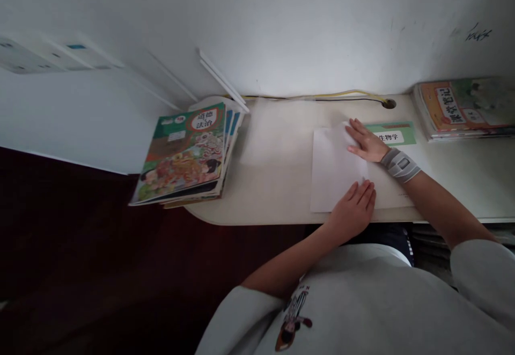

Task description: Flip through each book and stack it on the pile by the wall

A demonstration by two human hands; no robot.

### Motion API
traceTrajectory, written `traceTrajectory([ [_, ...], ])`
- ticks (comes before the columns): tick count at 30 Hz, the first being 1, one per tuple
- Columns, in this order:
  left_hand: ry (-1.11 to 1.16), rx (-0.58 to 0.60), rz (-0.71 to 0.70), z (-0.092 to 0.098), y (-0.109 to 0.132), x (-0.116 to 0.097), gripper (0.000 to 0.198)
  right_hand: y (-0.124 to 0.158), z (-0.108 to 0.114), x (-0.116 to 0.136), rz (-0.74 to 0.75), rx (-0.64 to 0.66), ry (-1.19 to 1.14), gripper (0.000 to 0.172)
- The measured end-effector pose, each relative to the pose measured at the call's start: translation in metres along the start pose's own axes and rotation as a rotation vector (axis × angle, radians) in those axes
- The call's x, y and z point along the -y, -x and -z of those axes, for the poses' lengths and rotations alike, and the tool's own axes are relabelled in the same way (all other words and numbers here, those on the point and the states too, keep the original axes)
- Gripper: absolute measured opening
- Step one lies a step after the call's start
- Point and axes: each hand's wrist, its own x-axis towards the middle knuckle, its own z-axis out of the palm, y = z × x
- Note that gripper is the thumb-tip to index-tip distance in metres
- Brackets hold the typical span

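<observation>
A white sheet (333,167) lies flat on the desk, its right side meeting a book (393,138) with a green band and Chinese lettering on its pale cover. Whether the sheet is loose or part of the book I cannot tell. My right hand (366,141), with a grey wristband, rests palm down over the sheet's upper right edge, fingers stretched out. Lower down, my left hand (353,209) lies flat near the sheet's right edge by the desk front, fingers extended side by side. Neither hand grips anything.
On the left, a stack of textbooks (185,151) juts past the rounded end of the white desk (273,183). Another book stack (462,108) sits at the back right. A yellow cable (350,92) runs along the wall to a desk hole (389,104).
</observation>
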Motion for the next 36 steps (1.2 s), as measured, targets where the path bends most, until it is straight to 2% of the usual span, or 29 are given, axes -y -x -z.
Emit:
traceTrajectory([
  [4,0.016,-0.029,0.068,-0.007,0.002,-0.007,0.037,-0.001,0.000,0.004,-0.026,0.033,0.043,0.093],
  [11,0.093,0.027,0.110,-0.012,0.000,-0.013,0.040,0.000,-0.001,0.007,-0.009,0.068,0.113,0.089],
  [18,0.097,0.032,0.139,-0.013,0.007,-0.009,0.038,0.002,0.001,0.004,-0.021,0.022,0.014,0.081],
  [23,0.087,0.001,0.185,-0.014,0.017,-0.006,0.037,0.003,0.002,0.002,-0.027,-0.008,-0.002,0.089],
  [27,0.080,-0.005,0.189,-0.017,0.017,-0.010,0.038,0.002,-0.001,0.005,-0.003,0.056,0.074,0.089],
  [30,0.123,0.049,0.191,-0.015,0.018,-0.009,0.039,0.001,-0.004,0.007,0.004,0.105,0.129,0.083],
  [33,0.225,0.097,0.237,-0.006,0.027,0.007,0.041,0.000,-0.007,0.008,-0.002,0.117,0.157,0.082],
  [35,0.249,0.048,0.376,0.006,0.040,0.032,0.050,0.001,-0.008,0.009,-0.004,0.109,0.152,0.080],
  [36,0.224,0.001,0.501,0.012,0.048,0.047,0.054,0.001,-0.008,0.009,-0.005,0.099,0.145,0.078],
])
